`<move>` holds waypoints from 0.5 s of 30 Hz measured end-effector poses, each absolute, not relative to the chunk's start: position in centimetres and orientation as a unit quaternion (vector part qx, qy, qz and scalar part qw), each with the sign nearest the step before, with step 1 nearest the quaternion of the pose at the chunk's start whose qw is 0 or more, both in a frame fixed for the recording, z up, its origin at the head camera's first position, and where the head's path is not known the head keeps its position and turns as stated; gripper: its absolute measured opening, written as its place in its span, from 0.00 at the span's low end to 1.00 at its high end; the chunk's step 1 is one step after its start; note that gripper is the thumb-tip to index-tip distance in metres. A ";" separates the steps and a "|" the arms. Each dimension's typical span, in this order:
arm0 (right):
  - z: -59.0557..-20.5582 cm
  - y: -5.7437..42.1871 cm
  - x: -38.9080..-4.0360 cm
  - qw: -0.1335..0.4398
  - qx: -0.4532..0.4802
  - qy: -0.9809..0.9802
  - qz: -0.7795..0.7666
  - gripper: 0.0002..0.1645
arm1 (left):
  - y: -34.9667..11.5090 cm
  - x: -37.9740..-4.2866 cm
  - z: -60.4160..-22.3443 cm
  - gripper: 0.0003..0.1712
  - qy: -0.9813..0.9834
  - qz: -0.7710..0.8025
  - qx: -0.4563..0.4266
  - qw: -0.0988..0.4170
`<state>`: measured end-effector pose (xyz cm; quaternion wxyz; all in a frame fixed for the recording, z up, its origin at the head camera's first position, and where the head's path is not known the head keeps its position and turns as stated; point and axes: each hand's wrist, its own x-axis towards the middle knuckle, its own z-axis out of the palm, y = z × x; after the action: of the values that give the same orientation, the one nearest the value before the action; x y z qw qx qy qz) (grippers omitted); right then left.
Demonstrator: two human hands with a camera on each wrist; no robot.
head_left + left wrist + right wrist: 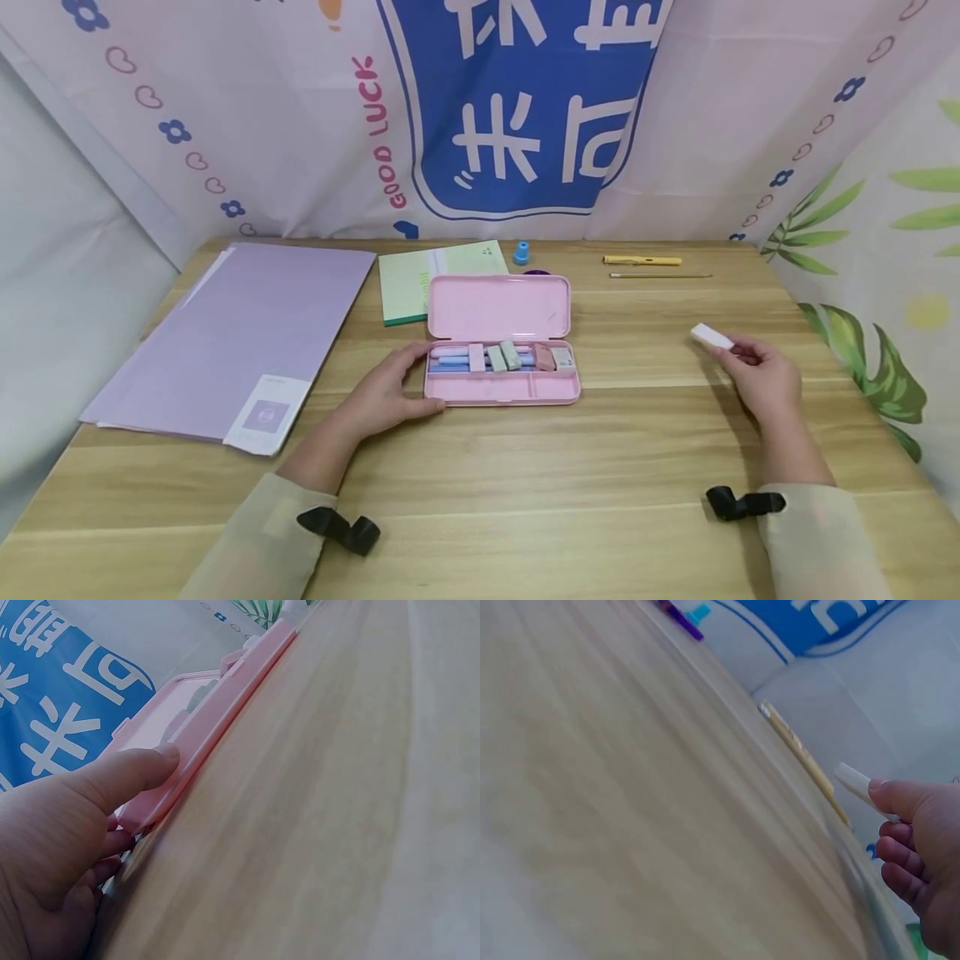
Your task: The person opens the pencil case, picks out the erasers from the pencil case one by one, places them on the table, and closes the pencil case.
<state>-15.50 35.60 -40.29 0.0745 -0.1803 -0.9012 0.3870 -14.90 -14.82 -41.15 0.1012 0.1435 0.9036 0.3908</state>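
Note:
An open pink pencil case [501,387] lies mid-table with its lid raised. Pens and several small erasers [510,357] fill its rear compartment; the front one is bare. My left hand [384,392] grips the case's left end, thumb at the front corner and fingers toward the back corner. In the left wrist view that thumb presses the case's front wall [225,720]. Over the table's right side, my right hand [765,377] pinches a white eraser [711,337] between thumb and fingers. The right wrist view shows the eraser [855,782] held by one end, raised off the table.
Left of the case lies a large purple folder [255,325]. Behind the case are a green notebook [405,287], a small blue stamp-like item [521,253] and a partly hidden purple object [537,272]. A yellow pen [642,261] and a pencil [660,276] lie at the back right.

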 end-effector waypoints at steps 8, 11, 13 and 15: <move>-41.3 37.2 -16.7 0.039 -0.172 -0.925 0.336 0.39 | -14.8 -14.9 -41.2 0.53 0.904 0.390 0.144 0.101; -41.5 37.4 -16.9 0.034 -0.153 -0.938 0.309 0.37 | -14.8 -14.9 -41.2 0.53 0.905 0.388 0.144 0.100; -41.5 37.4 -17.0 0.031 -0.142 -0.944 0.296 0.36 | -14.7 -14.9 -41.2 0.52 0.905 0.387 0.143 0.100; -41.6 37.4 -17.0 0.029 -0.138 -0.946 0.293 0.37 | -14.7 -14.9 -41.1 0.52 0.905 0.388 0.141 0.102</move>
<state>-16.98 37.43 -41.58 0.0285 -0.1381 -0.9456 0.2932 -14.88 -14.74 -41.14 0.1018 0.1408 0.9052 0.3879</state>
